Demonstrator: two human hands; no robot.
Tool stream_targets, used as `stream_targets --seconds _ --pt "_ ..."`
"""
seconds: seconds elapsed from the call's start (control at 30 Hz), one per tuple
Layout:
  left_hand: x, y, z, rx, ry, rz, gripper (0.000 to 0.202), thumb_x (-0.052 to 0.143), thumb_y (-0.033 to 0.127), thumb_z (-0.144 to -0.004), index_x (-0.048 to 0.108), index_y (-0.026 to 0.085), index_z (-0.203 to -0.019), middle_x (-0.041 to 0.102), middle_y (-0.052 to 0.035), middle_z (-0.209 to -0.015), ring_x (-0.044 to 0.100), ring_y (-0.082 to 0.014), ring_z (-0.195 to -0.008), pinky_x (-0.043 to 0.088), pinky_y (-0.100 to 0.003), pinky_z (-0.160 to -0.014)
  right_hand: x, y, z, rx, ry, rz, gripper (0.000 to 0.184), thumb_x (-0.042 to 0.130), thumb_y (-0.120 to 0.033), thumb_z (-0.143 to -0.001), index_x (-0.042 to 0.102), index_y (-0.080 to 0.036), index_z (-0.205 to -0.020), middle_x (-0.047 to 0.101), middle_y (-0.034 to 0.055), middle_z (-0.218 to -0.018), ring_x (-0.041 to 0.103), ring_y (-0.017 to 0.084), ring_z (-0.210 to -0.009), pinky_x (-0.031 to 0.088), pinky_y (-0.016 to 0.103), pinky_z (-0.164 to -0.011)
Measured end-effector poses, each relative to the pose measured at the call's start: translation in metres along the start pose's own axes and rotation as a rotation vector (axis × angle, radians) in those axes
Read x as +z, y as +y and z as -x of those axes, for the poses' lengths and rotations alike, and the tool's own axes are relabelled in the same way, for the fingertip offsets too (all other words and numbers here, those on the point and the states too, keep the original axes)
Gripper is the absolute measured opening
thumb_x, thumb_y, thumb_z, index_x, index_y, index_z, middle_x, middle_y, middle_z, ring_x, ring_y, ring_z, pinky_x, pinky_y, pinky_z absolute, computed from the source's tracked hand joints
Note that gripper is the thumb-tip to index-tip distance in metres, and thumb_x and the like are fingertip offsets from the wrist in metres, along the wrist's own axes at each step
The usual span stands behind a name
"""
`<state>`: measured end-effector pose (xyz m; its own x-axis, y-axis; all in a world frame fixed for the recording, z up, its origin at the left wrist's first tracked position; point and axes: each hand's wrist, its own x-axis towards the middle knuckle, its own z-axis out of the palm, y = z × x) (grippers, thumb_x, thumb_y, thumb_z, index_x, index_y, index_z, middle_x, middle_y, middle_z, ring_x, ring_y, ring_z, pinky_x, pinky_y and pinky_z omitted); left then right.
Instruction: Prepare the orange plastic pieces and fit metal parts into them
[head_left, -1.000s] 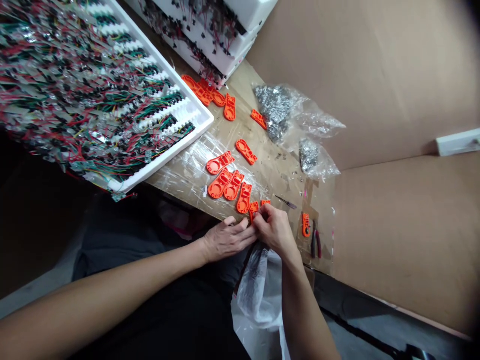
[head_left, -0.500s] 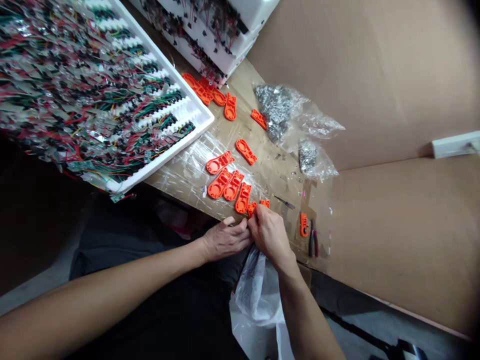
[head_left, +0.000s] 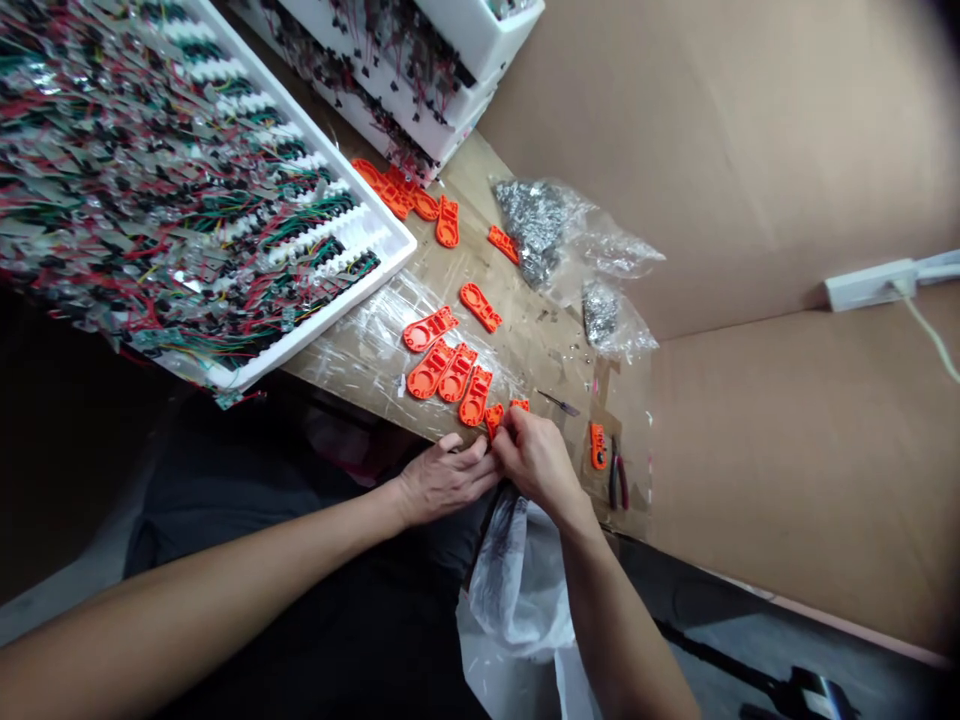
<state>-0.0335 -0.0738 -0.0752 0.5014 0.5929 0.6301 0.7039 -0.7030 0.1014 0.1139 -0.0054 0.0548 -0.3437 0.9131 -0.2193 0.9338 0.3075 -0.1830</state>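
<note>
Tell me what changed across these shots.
The view swung slightly, so everything sits further left, and more of the white power strip and its cord shows at the right. The left hand and right hand stay together at the small orange pieces, with nothing visibly taken or let go. The pliers and foam tray stayed put.

No text, label, brand, number or sign can be read in this view. The orange plastic piece (head_left: 597, 446) to the right of the right hand's fingers (head_left: 519, 428) shows small dark marks, too small and blurred to tell whether they are lettering.
</note>
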Motion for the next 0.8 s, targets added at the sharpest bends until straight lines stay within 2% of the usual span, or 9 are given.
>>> stream_targets --seconds 0.1,0.37,0.63,0.8 --pt "0.003 0.001 0.002 -0.002 -0.004 0.023 0.031 0.056 0.024 -0.107 0.067 0.029 -0.136 0.070 -0.0048 -0.135 0.052 -0.0206 -0.136 0.041 -0.038 -0.100 0.003 -0.005 -0.003 -0.009 0.002 0.086 0.021 0.057 -0.021 -0.096 0.049 -0.024 -0.077 0.063 0.0016 -0.073 0.058 0.019 -0.068 0.033 0.030 -0.066" --pt "0.002 -0.002 0.000 -0.006 0.068 0.043 0.022 0.060 0.024 -0.105 0.074 0.029 -0.122 0.074 -0.0022 -0.123 0.053 -0.0203 -0.132 0.040 -0.038 -0.099 -0.001 -0.013 0.000 -0.059 -0.023 0.223 0.016 0.055 -0.021 -0.101 0.053 -0.023 -0.085 0.068 0.0032 -0.083 0.060 0.020 -0.072 0.031 0.032 -0.066" --pt "0.003 -0.002 0.001 0.012 0.062 -0.013 0.024 0.060 0.024 -0.104 0.075 0.027 -0.123 0.071 -0.0046 -0.138 0.053 -0.0210 -0.135 0.042 -0.038 -0.099 0.010 -0.006 0.020 -0.159 0.114 0.163 0.021 0.047 -0.019 -0.107 0.061 -0.021 -0.091 0.064 0.0069 -0.091 0.058 0.020 -0.077 0.041 0.032 -0.072" --pt "0.007 0.000 0.003 -0.012 0.091 0.006 0.020 0.060 0.022 -0.103 0.078 0.025 -0.111 0.076 -0.0033 -0.124 0.054 -0.0196 -0.133 0.041 -0.039 -0.101 0.022 -0.015 0.039 -0.161 0.178 -0.033 0.025 0.047 -0.027 -0.111 0.069 -0.020 -0.100 0.064 0.0101 -0.098 0.061 0.024 -0.091 0.050 0.035 -0.085"
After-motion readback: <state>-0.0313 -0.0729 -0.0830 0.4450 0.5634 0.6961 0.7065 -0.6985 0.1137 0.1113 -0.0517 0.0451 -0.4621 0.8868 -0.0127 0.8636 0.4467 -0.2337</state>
